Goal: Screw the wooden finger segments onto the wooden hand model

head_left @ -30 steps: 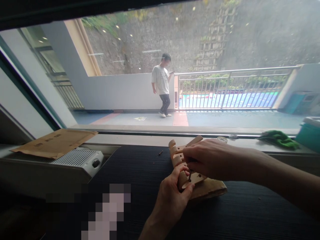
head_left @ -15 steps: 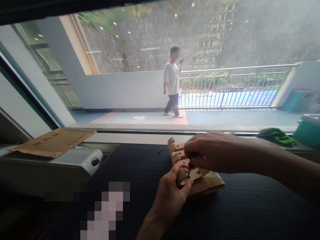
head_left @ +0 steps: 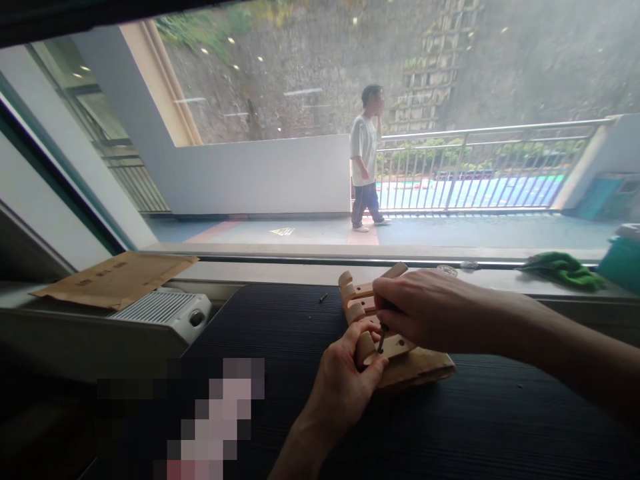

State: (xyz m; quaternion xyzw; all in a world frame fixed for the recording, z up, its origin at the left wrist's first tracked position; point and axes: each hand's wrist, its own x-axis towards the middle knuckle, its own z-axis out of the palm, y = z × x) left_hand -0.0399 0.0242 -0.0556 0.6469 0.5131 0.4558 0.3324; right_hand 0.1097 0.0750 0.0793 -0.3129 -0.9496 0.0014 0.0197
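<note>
A wooden rack with curved hooks [head_left: 356, 311] lies on the dark table, partly covered by my hands. My left hand [head_left: 345, 370] grips the nearest wooden hook [head_left: 395, 346], thumb on the near side and fingers over its raised end. Wrapped around the dark handle of a screwdriver [head_left: 383, 339], my right hand [head_left: 425, 303] holds it nearly upright. The shaft's tip meets a hole in that hook, beside a second dark hole. Beneath the rack is a flat tan slab or packet [head_left: 425, 368]; its material is unclear. A small screw [head_left: 323, 297] lies beyond the rack, to its left.
The dark table [head_left: 280, 373] meets a windowsill holding a green cloth [head_left: 565, 270] and a teal container [head_left: 623, 260]. On the left, a brown envelope [head_left: 120, 277] rests over a white vented unit [head_left: 160, 313]. Outside the glass, a person [head_left: 365, 157] walks by a railing.
My right hand has turned slightly around the screwdriver, whose tip stays at the same hole. The left hand keeps its grip. The person outside has stepped to the right, and the view has shifted slightly.
</note>
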